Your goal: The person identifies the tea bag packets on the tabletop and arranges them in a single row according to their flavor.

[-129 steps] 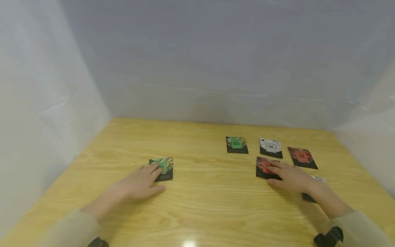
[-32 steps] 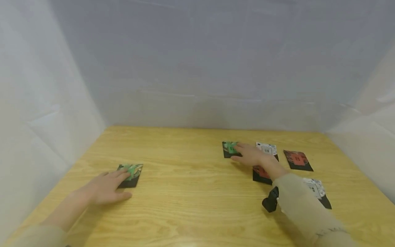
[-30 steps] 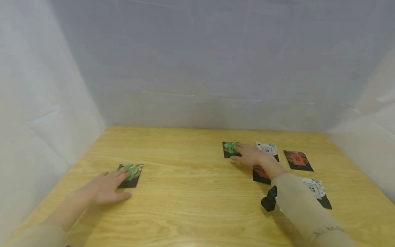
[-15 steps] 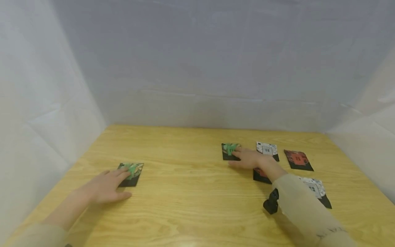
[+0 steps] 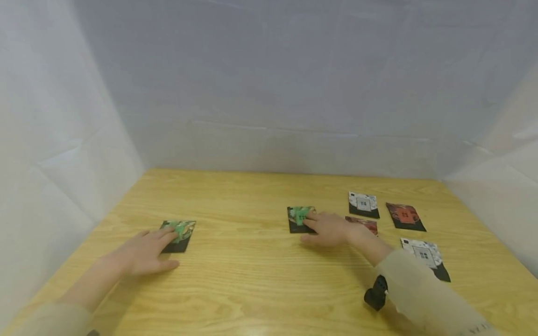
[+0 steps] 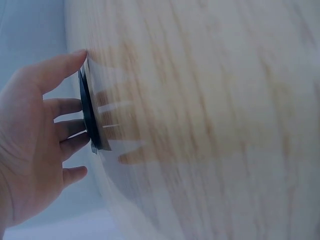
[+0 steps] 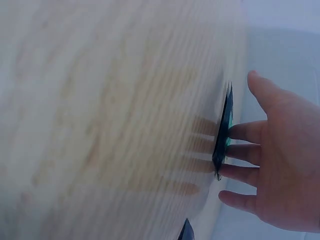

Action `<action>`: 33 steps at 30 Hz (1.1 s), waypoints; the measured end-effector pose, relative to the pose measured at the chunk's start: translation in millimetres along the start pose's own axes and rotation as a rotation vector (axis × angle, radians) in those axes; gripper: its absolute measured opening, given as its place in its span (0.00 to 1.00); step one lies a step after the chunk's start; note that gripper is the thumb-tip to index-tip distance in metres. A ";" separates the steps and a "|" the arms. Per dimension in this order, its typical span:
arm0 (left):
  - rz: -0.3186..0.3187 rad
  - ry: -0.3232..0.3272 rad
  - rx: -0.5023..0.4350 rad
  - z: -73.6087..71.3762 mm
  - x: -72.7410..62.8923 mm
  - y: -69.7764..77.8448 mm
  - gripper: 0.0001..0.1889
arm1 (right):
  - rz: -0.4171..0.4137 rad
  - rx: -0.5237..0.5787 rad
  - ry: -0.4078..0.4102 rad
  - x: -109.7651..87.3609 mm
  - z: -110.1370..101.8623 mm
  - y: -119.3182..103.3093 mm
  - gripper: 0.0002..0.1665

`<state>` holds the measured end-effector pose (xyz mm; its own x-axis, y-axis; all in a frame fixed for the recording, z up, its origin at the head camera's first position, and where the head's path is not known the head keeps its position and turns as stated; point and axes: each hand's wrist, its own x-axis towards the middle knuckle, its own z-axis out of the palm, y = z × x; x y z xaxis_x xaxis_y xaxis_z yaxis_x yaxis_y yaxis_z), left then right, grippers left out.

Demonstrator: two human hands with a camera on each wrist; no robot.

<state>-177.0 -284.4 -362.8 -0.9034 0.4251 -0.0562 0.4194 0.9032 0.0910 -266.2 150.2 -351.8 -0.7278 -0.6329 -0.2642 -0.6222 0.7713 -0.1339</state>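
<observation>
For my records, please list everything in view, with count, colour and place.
Table: 1, yellow, foreground.
Sheeting: count unclear, whitish, behind and beside table.
Left green packet: 1, green-black, table's left.
Middle green packet: 1, green-black, table's middle.
Red packets: 2, red-black, table's right.
White packets: 2, white-black, table's right.
Sleeves: 2, beige, both arms.
Wrist device: 1 clearly seen, black, right wrist.
Left hand: 1, bare, touching left green packet.
Right hand: 1, bare, touching middle green packet.

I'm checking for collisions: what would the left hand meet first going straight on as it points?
The left hand would first meet the green packet it touches; beyond, bare table seems to run to the back sheet, depth unclear.
</observation>
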 end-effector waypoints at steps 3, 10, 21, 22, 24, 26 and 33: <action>-0.005 -0.003 -0.006 -0.1 -0.2 0.4 0.42 | -0.026 -0.022 -0.008 -2.1 2.0 -9.2 0.42; -0.001 -0.001 -0.009 -1.1 0.9 2.5 0.42 | -0.079 -0.047 -0.015 -3.5 6.4 -29.1 0.43; 0.000 0.004 0.008 -2.2 3.3 1.8 0.42 | -0.140 -0.119 0.000 7.4 12.5 -60.8 0.43; 0.001 0.003 0.007 -2.0 3.3 1.8 0.42 | -0.146 -0.125 0.000 8.7 12.4 -64.0 0.43; 0.003 0.001 0.003 -1.6 3.2 2.0 0.43 | -0.157 -0.135 -0.005 11.2 11.6 -70.9 0.43; 0.003 0.002 -0.002 -1.3 2.9 2.7 0.43 | -0.167 -0.148 -0.008 14.2 10.9 -77.5 0.43; 0.007 0.013 -0.013 -2.6 2.1 4.5 0.42 | -0.188 -0.215 -0.002 26.7 7.7 -98.3 0.44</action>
<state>-177.2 -279.6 -359.9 -0.9017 0.4303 -0.0423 0.4244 0.8995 0.1039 -222.2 58.1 -353.1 -0.5932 -0.7634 -0.2557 -0.7934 0.6082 0.0247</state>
